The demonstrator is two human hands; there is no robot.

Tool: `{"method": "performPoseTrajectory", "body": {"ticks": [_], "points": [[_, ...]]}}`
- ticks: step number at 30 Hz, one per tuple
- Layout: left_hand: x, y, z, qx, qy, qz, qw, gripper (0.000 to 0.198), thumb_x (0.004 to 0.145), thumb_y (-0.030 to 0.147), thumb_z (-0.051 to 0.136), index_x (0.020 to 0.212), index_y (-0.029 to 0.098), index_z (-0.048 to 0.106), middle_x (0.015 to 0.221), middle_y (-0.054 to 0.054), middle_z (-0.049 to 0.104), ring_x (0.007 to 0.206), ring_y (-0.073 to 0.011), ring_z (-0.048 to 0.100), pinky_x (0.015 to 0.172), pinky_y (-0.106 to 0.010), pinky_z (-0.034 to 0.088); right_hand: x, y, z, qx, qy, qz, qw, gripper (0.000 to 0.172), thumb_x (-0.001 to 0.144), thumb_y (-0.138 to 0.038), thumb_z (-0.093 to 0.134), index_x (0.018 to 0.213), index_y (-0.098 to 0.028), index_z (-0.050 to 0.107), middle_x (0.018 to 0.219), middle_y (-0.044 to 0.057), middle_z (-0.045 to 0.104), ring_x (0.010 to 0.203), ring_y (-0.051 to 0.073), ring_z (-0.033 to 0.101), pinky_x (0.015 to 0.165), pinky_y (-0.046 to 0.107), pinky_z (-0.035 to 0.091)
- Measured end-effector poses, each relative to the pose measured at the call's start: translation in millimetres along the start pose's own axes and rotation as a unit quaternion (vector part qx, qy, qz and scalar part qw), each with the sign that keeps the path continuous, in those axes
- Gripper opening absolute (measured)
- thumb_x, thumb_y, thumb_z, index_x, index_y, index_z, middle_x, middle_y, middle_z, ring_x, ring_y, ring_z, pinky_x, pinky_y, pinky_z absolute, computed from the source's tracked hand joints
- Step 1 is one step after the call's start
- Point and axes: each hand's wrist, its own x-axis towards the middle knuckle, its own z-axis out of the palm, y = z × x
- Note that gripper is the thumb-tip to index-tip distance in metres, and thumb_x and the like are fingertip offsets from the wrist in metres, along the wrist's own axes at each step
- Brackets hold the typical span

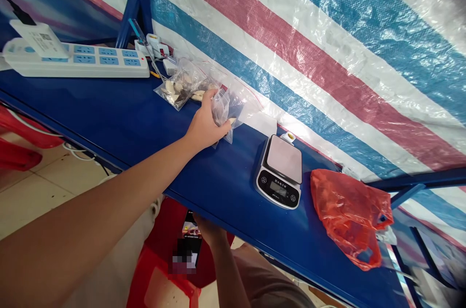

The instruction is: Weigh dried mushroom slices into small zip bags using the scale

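My left hand (206, 123) rests on the blue table top (204, 172), its fingers shut on a clear zip bag (221, 111) with a pale piece (231, 121) inside. Just beyond it lies another clear plastic bag (178, 86) holding pale chunks and dark bits. Below the table edge, my right hand (208, 228) grips a black box or phone (190, 240), partly blurred out. A digital kitchen scale (279, 171) with a pale top and a black display stands to the right of my left hand, not touching it.
A white power strip (74, 59) with plugs lies at the far end of the table, near a metal tool (147, 51). A crumpled red plastic bag (349, 216) lies beyond the scale. A striped tarp wall (291, 46) backs the table. Red stools (160, 269) stand on the tiled floor below.
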Motion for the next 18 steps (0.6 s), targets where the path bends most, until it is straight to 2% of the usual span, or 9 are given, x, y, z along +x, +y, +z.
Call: {"method": "performPoseTrajectory", "body": {"ticks": [2, 3, 6, 9, 13, 16, 18], "points": [[-0.2, 0.6, -0.3, -0.002, 0.000, -0.001, 1.000, 0.091, 0.076, 0.040, 0.084, 0.152, 0.024, 0.037, 0.133, -0.015, 0.062, 0.113, -0.0318, 0.067, 0.084, -0.039, 0.057, -12.5, 3.2, -0.3, 0.005, -0.024, 0.029, 0.999, 0.021, 0.083, -0.032, 0.070, 0.101, -0.024, 0.078, 0.106, 0.004, 0.080, 0.107, 0.031, 0.074, 0.102, 0.042, 0.054], [-0.3, 0.9, -0.4, -0.003, 0.000, -0.003, 1.000, 0.091, 0.076, 0.040, 0.084, 0.152, 0.024, 0.037, 0.132, -0.015, 0.062, 0.111, -0.0313, 0.068, 0.084, -0.040, 0.057, -20.9, 5.1, -0.2, 0.007, -0.031, 0.041, 0.999, 0.031, 0.076, -0.030, 0.076, 0.107, -0.024, 0.078, 0.113, 0.006, 0.079, 0.112, 0.033, 0.072, 0.104, 0.044, 0.054], [-0.6, 1.2, -0.9, -0.004, -0.007, -0.018, 1.000, 0.093, 0.076, 0.039, 0.084, 0.154, 0.025, 0.035, 0.130, -0.014, 0.063, 0.102, -0.0296, 0.070, 0.082, -0.042, 0.058, -47.4, 10.6, 1.5, 0.004, -0.039, 0.050, 0.998, 0.078, 0.055, -0.026, 0.087, 0.131, -0.022, 0.071, 0.140, 0.013, 0.069, 0.135, 0.042, 0.060, 0.117, 0.050, 0.045], [-0.8, 1.1, -1.1, -0.007, -0.015, -0.024, 1.000, 0.093, 0.075, 0.038, 0.085, 0.154, 0.027, 0.036, 0.130, -0.014, 0.063, 0.100, -0.0293, 0.071, 0.081, -0.042, 0.059, -63.1, 14.4, 5.8, -0.008, -0.045, 0.037, 0.998, 0.110, 0.047, -0.024, 0.091, 0.152, -0.020, 0.056, 0.157, 0.018, 0.055, 0.148, 0.047, 0.045, 0.126, 0.055, 0.034], [-0.7, 1.5, -1.0, 0.001, -0.010, -0.018, 1.000, 0.093, 0.075, 0.038, 0.085, 0.154, 0.025, 0.037, 0.132, -0.015, 0.062, 0.107, -0.0313, 0.069, 0.082, -0.040, 0.058, -64.5, 18.7, 11.9, -0.034, -0.052, 0.029, 0.998, 0.129, 0.048, -0.026, 0.094, 0.164, -0.017, 0.039, 0.167, 0.024, 0.040, 0.153, 0.050, 0.037, 0.128, 0.058, 0.028], [-0.4, 2.7, -1.2, 0.005, -0.009, -0.020, 1.000, 0.094, 0.074, 0.039, 0.085, 0.154, 0.025, 0.036, 0.131, -0.015, 0.062, 0.107, -0.0309, 0.068, 0.080, -0.039, 0.057, -62.6, 21.9, 13.0, -0.021, -0.059, 0.025, 0.998, 0.135, 0.046, -0.032, 0.098, 0.165, -0.020, 0.037, 0.166, 0.023, 0.042, 0.154, 0.051, 0.036, 0.128, 0.059, 0.029], [-0.3, 3.4, -1.6, 0.007, -0.012, -0.025, 1.000, 0.094, 0.074, 0.040, 0.084, 0.154, 0.025, 0.037, 0.129, -0.014, 0.063, 0.104, -0.0302, 0.068, 0.078, -0.039, 0.057, -63.0, 23.2, 12.9, -0.010, -0.052, 0.018, 0.998, 0.134, 0.045, -0.030, 0.098, 0.165, -0.024, 0.038, 0.166, 0.020, 0.044, 0.155, 0.050, 0.036, 0.127, 0.058, 0.031]]}}
